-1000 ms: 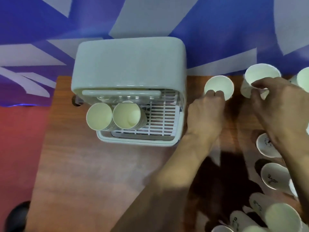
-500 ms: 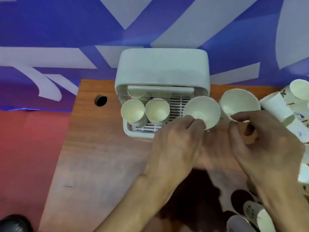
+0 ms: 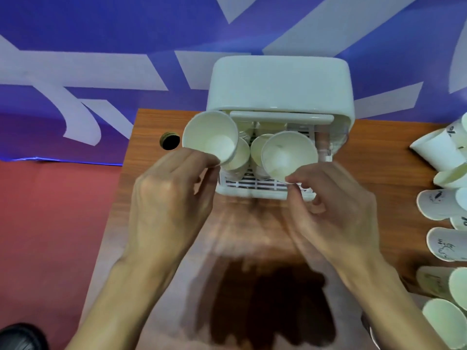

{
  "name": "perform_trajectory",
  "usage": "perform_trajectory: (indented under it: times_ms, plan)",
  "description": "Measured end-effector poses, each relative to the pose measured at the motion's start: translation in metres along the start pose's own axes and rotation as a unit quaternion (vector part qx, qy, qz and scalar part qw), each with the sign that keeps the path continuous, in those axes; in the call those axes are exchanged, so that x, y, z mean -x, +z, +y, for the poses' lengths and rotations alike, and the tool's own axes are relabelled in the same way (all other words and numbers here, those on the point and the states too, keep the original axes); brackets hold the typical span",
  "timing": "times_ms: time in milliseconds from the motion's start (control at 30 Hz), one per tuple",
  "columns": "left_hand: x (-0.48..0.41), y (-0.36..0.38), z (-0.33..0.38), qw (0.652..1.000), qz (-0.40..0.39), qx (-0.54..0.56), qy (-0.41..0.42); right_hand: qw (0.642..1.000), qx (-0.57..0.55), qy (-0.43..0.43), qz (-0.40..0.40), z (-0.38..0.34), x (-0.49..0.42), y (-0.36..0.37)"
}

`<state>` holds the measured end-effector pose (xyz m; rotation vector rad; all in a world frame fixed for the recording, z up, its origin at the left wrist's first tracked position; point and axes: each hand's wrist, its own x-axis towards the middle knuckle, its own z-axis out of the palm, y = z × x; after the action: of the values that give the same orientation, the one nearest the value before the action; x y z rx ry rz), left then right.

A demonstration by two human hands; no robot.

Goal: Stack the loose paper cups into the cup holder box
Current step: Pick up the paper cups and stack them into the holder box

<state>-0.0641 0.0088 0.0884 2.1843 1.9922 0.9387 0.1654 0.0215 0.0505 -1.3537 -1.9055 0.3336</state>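
A wood-grain table (image 3: 156,248) with a reddish-brown veneer fills the lower part of the view, set against a wall (image 3: 101,34) of blue with broad pale-grey bands; to the left the floor (image 3: 50,223) is a flat red.

Nearest are two bare forearms reaching forward over a dark shadow on the table top. The left hand (image 3: 171,198) pinches the near rim of a paper cup (image 3: 211,137) between thumb and fingertips, the cup tilted with its smooth, cream-white inside facing the camera, over the left front corner of the box. The right hand (image 3: 333,205) grips a second paper cup (image 3: 289,155) the same way by its lower rim, mouth also toward the camera, in front of the box's opening.

Along the right edge of the table lie the loose cups (image 3: 439,205), thin white paper cones with rolled rims, most on their sides and touching one another; several carry small dark line drawings, too blurred to read.

Just beyond the hands stands the cup holder box (image 3: 280,87), smooth off-white plastic with rounded corners, a raised lid and a slatted white grid tray (image 3: 255,184) at its front. Two stacks of nested cups (image 3: 242,157) lie in the tray, partly hidden behind the held cups. Left of the box a round dark hole (image 3: 169,141) is cut in the table top.
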Motion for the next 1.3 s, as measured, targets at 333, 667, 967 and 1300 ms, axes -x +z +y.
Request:
perform_trajectory:
  times_ms: [333,667,967,1300]
  plan:
    - [0.014,0.028,-0.016,0.998,0.008,0.057,0.007,1.0,0.003,-0.012,-0.018,0.014,0.0,0.022]
    - [0.016,0.045,-0.023,0.997,0.01,0.072,0.015,0.999,0.013,-0.018,-0.048,0.028,-0.002,0.03]
    - [0.008,0.047,-0.02,0.996,0.03,0.085,0.02,0.998,0.018,-0.02,-0.049,0.029,-0.015,0.041]
    - [0.009,0.069,-0.033,0.996,-0.088,0.022,-0.019,0.999,-0.001,-0.005,-0.054,0.037,-0.011,0.045]
